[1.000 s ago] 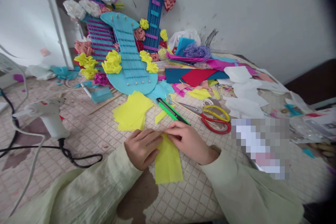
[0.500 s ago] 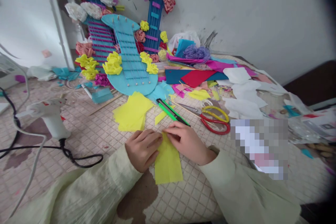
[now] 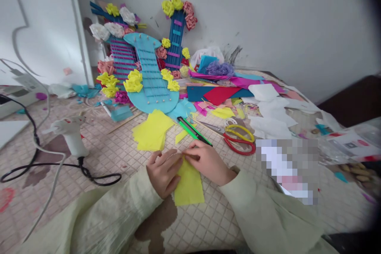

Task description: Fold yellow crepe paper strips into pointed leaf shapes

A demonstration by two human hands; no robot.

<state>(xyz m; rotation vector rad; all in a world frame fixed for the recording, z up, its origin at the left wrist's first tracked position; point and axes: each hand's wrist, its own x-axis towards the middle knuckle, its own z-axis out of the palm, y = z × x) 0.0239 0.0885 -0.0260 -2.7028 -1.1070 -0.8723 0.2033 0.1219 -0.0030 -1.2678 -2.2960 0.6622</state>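
A yellow paper sheet [image 3: 188,185] lies on the tiled table cover in front of me. My left hand [image 3: 162,171] rests on its left edge with fingers curled, pinching the top of the sheet. My right hand [image 3: 206,160] pinches the same top edge from the right, fingertips meeting those of the left. A stack of yellow paper squares [image 3: 152,130] lies just beyond my hands. A green and black utility knife [image 3: 193,131] lies beside my right hand.
Red and yellow scissors [image 3: 238,139] lie to the right. A white glue gun [image 3: 71,137] with a black cord stands at the left. Blue guitar-shaped crafts [image 3: 151,75] with paper flowers lean against the wall. Coloured paper scraps [image 3: 238,91] cover the back right.
The view has shifted slightly; both hands stay pinched on the top edge of the yellow sheet, which has barely moved.
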